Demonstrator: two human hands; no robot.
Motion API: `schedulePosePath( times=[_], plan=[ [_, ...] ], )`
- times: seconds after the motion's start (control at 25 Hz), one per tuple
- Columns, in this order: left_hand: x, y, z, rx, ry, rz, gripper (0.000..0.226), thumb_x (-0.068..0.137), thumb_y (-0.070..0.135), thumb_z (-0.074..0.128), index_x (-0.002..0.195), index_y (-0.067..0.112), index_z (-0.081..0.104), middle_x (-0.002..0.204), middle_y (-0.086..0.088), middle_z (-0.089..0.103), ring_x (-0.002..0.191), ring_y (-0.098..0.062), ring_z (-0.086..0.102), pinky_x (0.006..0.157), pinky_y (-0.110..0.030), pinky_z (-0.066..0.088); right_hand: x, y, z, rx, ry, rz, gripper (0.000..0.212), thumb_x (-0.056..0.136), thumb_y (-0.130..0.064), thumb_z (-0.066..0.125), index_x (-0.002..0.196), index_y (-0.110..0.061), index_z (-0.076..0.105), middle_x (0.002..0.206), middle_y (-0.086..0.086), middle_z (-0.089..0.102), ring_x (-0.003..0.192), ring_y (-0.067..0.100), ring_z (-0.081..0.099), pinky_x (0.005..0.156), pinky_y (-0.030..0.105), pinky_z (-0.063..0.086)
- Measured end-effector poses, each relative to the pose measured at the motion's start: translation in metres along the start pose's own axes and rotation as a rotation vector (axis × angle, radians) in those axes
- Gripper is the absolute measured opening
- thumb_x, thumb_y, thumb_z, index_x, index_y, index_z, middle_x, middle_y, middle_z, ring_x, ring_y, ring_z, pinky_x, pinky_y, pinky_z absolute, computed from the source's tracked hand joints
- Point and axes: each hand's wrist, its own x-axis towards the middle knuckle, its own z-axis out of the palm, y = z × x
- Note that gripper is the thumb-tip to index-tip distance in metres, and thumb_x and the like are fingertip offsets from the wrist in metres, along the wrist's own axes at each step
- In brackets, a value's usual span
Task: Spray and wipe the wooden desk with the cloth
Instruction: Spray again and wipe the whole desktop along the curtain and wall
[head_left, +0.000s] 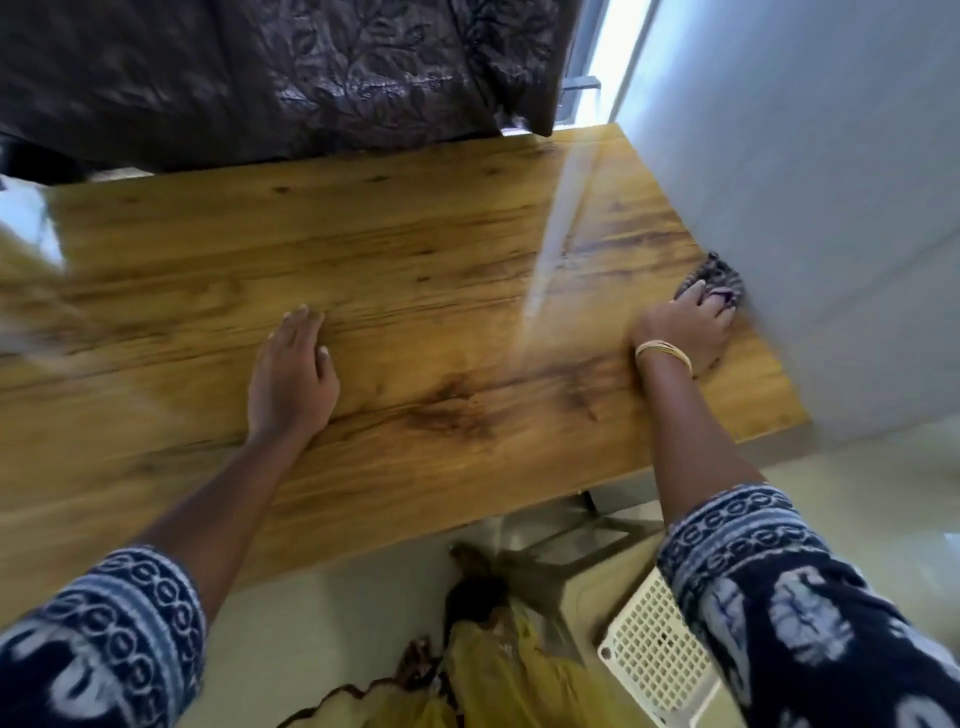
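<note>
The wooden desk (415, 270) fills the middle of the view, its grain glossy and streaked with light. My right hand (685, 327) presses a dark striped cloth (719, 278) flat on the desk at its right side, close against the white wall. Most of the cloth is hidden under the palm and fingers. My left hand (293, 374) lies flat on the desk near the middle, fingers together, holding nothing. No spray bottle is in view.
A white wall (805, 208) borders the desk's right edge. A dark leaf-patterned curtain (311, 78) hangs behind the far edge. Below the near edge are a cream lattice plastic stool (654, 654), the pale floor and my yellow clothing (498, 670).
</note>
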Motion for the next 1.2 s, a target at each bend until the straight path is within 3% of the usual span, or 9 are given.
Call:
schedulePosePath(
  times=[0.08,0.24,0.4,0.56,0.68,0.88,0.96,1.08,1.2],
  plan=[
    [-0.001,-0.001,0.001,-0.003,0.004,-0.002,0.047,0.099,0.015,0.045,0.146,0.009,0.042,0.153,-0.011,0.04,0.143,-0.026,0.034,0.115,-0.043,0.032,-0.027,-0.062,0.004,0.003,-0.047,-0.126,0.072,0.085,-0.037,0.019,0.147,-0.005,0.037,0.146,0.023,0.04,0.133,0.04,0.036,0.114,0.045,0.024],
    [-0.001,-0.001,-0.002,-0.001,0.007,0.021,0.048,0.097,0.013,0.048,0.145,0.008,0.044,0.153,-0.011,0.041,0.143,-0.025,0.036,0.116,-0.041,0.031,-0.128,-0.182,0.028,0.054,-0.228,-0.767,0.064,0.087,-0.035,0.047,0.148,-0.014,0.039,0.152,0.015,0.037,0.138,0.035,0.034,0.116,0.043,0.026],
    [-0.008,0.005,-0.006,-0.018,0.018,-0.015,0.045,0.097,0.011,0.05,0.142,0.004,0.046,0.152,-0.013,0.042,0.141,-0.028,0.037,0.115,-0.043,0.032,-0.168,-0.221,0.023,0.008,-0.371,-1.387,0.059,0.094,-0.026,0.045,0.152,-0.02,0.032,0.154,0.003,0.036,0.14,0.027,0.033,0.112,0.039,0.034],
    [-0.008,0.006,-0.005,-0.038,0.021,-0.033,0.047,0.097,0.02,0.044,0.144,0.009,0.046,0.153,-0.009,0.041,0.143,-0.024,0.035,0.117,-0.042,0.031,-0.027,-0.218,0.047,0.003,-0.217,-1.014,0.061,0.091,-0.022,0.034,0.152,-0.014,0.029,0.155,0.012,0.033,0.133,0.034,0.04,0.106,0.04,0.037],
    [-0.007,0.004,-0.005,-0.066,0.028,-0.051,0.048,0.096,0.023,0.042,0.142,0.01,0.049,0.152,-0.007,0.042,0.143,-0.021,0.035,0.116,-0.04,0.033,0.077,-0.172,0.052,0.127,-0.118,-0.699,0.058,0.085,-0.024,0.04,0.142,-0.013,0.048,0.147,0.013,0.045,0.133,0.033,0.041,0.111,0.041,0.034],
    [-0.005,0.004,-0.004,-0.062,0.049,-0.058,0.045,0.096,0.02,0.046,0.14,0.011,0.051,0.151,-0.006,0.044,0.142,-0.019,0.037,0.115,-0.039,0.034,0.068,-0.194,0.056,-0.004,-0.097,-0.344,0.057,0.091,-0.026,0.038,0.147,-0.014,0.038,0.146,0.022,0.04,0.136,0.041,0.032,0.115,0.047,0.025],
    [-0.005,0.005,-0.004,-0.071,0.05,-0.05,0.046,0.096,0.02,0.045,0.14,0.011,0.051,0.151,-0.006,0.044,0.143,-0.019,0.036,0.115,-0.04,0.035,0.02,-0.232,0.061,0.004,-0.099,-0.555,0.058,0.089,-0.027,0.033,0.146,-0.016,0.04,0.149,0.019,0.038,0.138,0.037,0.032,0.115,0.045,0.025],
    [-0.006,0.002,-0.003,-0.094,0.067,-0.044,0.046,0.095,0.021,0.044,0.139,0.01,0.052,0.15,-0.007,0.045,0.142,-0.021,0.037,0.115,-0.041,0.036,-0.092,-0.284,0.062,-0.015,-0.183,-1.126,0.053,0.093,-0.025,0.038,0.145,-0.016,0.043,0.152,0.012,0.037,0.136,0.033,0.036,0.111,0.043,0.029],
    [-0.005,0.004,-0.002,-0.085,0.071,-0.041,0.045,0.095,0.02,0.045,0.138,0.009,0.053,0.149,-0.009,0.046,0.141,-0.023,0.039,0.115,-0.042,0.035,-0.17,-0.312,0.067,0.033,-0.424,-1.651,0.051,0.094,-0.028,0.046,0.144,-0.02,0.047,0.147,0.009,0.046,0.134,0.031,0.042,0.11,0.043,0.036]
  ],
)
